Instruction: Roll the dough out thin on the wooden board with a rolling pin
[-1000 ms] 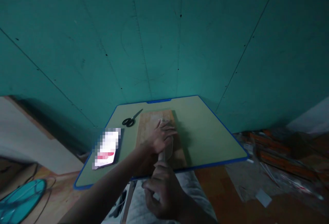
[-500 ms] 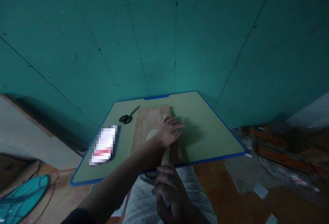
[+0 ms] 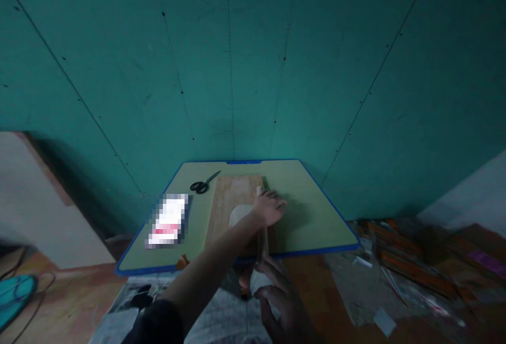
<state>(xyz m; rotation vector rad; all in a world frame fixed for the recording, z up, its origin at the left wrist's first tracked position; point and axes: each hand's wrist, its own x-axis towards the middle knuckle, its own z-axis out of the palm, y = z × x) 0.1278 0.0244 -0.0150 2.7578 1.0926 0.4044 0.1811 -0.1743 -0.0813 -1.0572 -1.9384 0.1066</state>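
Observation:
A pale, slim rolling pin lies lengthwise along the right side of a wooden cutting board. Across its upper part lies my left hand, palm down with fingers stretched out to the right. My right hand is closed around the near end of the pin, at the table's front edge. Beside my left wrist, a white rounded piece that looks like dough rests on the board, partly covered by my forearm. A white patch shows by my right fingers; I cannot tell what it is.
Black-handled scissors lie left of the board, near a blurred-out white and red packet. The pale table has a blue rim and stands against a green wall. Orange-brown debris covers the floor at right.
The view has shifted, so the table sits a little lower. Both hands stay at the pin; my right fingers have changed their grip, and more of the white patch shows beside them.

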